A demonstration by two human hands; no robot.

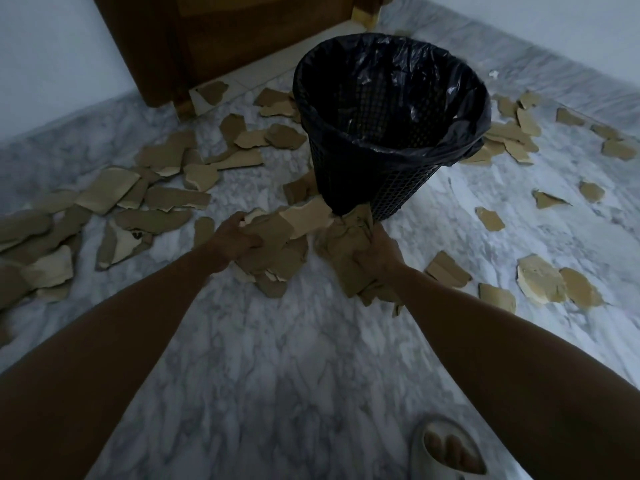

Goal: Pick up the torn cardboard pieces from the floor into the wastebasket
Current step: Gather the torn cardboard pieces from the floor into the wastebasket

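Observation:
A black mesh wastebasket (367,174) lined with a black plastic bag stands on the marble floor, and I see no cardboard inside it. Torn brown cardboard pieces lie scattered all around it. My left hand (235,237) grips a bunch of cardboard pieces (277,251) just in front of the basket's base. My right hand (375,258) grips a second bunch of cardboard pieces (343,251) close beside it. Both bunches sit low, at or just above the floor.
More cardboard scraps (104,192) spread to the left and cardboard scraps (550,284) to the right. A wooden door (221,39) stands behind the basket. My foot in a white slipper (446,448) is at the bottom edge. Bare marble floor (277,358) lies between my arms.

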